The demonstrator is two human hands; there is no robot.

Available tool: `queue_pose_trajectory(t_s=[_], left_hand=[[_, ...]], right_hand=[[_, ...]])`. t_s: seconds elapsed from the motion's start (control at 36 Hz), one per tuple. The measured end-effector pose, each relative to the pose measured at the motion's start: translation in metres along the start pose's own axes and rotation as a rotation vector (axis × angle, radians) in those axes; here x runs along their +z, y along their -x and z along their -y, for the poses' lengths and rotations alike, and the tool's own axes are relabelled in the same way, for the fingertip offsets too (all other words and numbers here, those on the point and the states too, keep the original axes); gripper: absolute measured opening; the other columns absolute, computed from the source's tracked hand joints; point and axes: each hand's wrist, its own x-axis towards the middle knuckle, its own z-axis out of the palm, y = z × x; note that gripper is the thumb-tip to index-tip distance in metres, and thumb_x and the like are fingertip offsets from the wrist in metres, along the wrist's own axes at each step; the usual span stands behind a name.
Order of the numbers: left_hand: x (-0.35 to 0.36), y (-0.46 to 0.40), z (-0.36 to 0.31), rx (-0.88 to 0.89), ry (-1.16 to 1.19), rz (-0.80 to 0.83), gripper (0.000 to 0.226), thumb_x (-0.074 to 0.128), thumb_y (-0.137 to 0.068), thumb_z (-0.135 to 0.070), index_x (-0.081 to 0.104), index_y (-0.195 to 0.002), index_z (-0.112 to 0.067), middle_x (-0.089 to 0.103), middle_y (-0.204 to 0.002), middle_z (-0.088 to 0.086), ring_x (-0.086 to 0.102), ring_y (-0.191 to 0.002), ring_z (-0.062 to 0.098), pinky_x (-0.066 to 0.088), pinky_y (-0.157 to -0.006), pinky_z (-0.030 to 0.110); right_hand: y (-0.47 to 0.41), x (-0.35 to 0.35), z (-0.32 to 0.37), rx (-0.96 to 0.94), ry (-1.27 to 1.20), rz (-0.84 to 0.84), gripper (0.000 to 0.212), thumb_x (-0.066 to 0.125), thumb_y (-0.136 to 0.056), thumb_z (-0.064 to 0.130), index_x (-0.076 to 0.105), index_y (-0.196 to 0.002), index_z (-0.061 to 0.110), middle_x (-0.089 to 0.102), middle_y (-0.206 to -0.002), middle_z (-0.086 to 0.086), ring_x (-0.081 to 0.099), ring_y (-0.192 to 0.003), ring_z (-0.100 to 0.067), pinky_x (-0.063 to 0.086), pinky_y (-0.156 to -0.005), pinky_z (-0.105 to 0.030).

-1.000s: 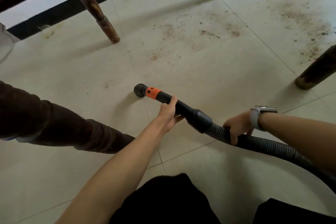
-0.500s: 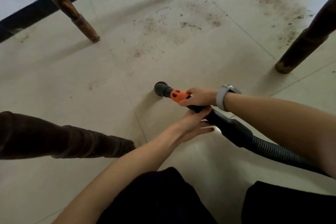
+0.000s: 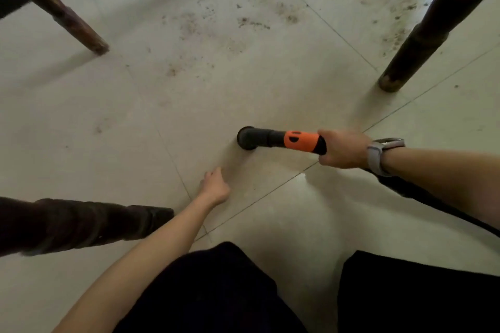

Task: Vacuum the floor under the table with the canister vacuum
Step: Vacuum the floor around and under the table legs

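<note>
Here the right hand (image 3: 342, 149) wraps round the vacuum wand (image 3: 281, 139) just behind its orange collar (image 3: 301, 141), nozzle mouth down on the tiled floor (image 3: 135, 105) between the table legs; the left hand (image 3: 215, 186) holds nothing, fingers loosely curled near the tile. The wand looks rigid and light, its hose (image 3: 433, 203) flexible and likely to drag, so a grip close behind the collar seems best
</note>
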Motion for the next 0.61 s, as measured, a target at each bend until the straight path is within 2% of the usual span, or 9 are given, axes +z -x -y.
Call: queue_pose_trajectory(t_s=[0.08,0.14,0.19,0.25,0.39,0.47,0.61], left_hand=[[0.006,-0.004,0.009,-0.049,-0.076,-0.046,0.055,0.041,-0.094,-0.005,0.026,-0.147,-0.005,0.027,-0.15,0.019,0.032,-0.135,0.036,0.027,-0.11,0.037],[0.009,-0.003,0.015,-0.044,-0.133,-0.047,0.054,0.04,-0.095,-0.006,0.025,-0.147,-0.006,0.027,-0.149,0.019,0.033,-0.134,0.036,0.028,-0.11,0.037],[0.015,-0.002,0.021,0.039,-0.197,-0.029,0.055,0.041,-0.096,-0.011,0.023,-0.148,-0.008,0.027,-0.15,0.019,0.033,-0.134,0.036,0.028,-0.11,0.039],[0.021,-0.001,0.025,0.171,-0.289,-0.003,0.057,0.042,-0.096,-0.017,0.022,-0.149,-0.01,0.024,-0.152,0.018,0.028,-0.136,0.036,0.027,-0.113,0.039],[0.041,0.014,0.017,0.481,-0.528,0.081,0.056,0.042,-0.097,-0.02,0.025,-0.15,-0.024,0.009,-0.158,0.014,0.016,-0.143,0.034,0.023,-0.115,0.045],[0.047,0.015,0.016,0.529,-0.616,0.065,0.055,0.04,-0.099,-0.023,0.023,-0.15,-0.028,0.007,-0.159,0.012,0.012,-0.143,0.034,0.026,-0.114,0.048],[0.042,0.008,0.021,0.572,-0.643,0.052,0.054,0.037,-0.1,-0.022,0.02,-0.151,-0.029,0.011,-0.159,0.009,0.016,-0.142,0.034,0.025,-0.115,0.044]], right_hand=[[0.021,0.018,-0.002,-0.143,0.127,0.133,0.019,0.059,-0.081,0.026,0.044,-0.092,0.025,0.058,-0.083,-0.001,0.057,-0.076,-0.027,0.036,-0.059,-0.027],[0.024,0.025,-0.009,-0.186,0.201,0.168,0.022,0.058,-0.082,0.029,0.047,-0.1,0.023,0.06,-0.088,-0.003,0.06,-0.082,-0.028,0.035,-0.06,-0.027],[0.019,0.02,-0.021,-0.145,0.213,0.132,0.024,0.059,-0.082,0.03,0.051,-0.103,0.022,0.064,-0.093,-0.003,0.062,-0.085,-0.028,0.036,-0.061,-0.027],[0.012,0.011,-0.034,-0.073,0.19,0.062,0.018,0.059,-0.082,0.029,0.05,-0.096,0.024,0.064,-0.092,-0.002,0.062,-0.085,-0.028,0.037,-0.061,-0.027],[0.002,0.0,-0.05,0.046,0.135,-0.054,0.014,0.06,-0.081,0.025,0.048,-0.088,0.023,0.054,-0.073,0.003,0.053,-0.069,-0.023,0.033,-0.053,-0.025],[0.0,0.001,-0.051,0.05,0.143,-0.061,0.014,0.06,-0.08,0.026,0.047,-0.085,0.025,0.052,-0.071,0.004,0.052,-0.068,-0.023,0.033,-0.054,-0.025],[0.003,0.005,-0.053,0.019,0.102,-0.052,0.011,0.06,-0.08,0.02,0.051,-0.087,0.019,0.048,-0.064,0.005,0.053,-0.064,-0.022,0.032,-0.047,-0.022]])
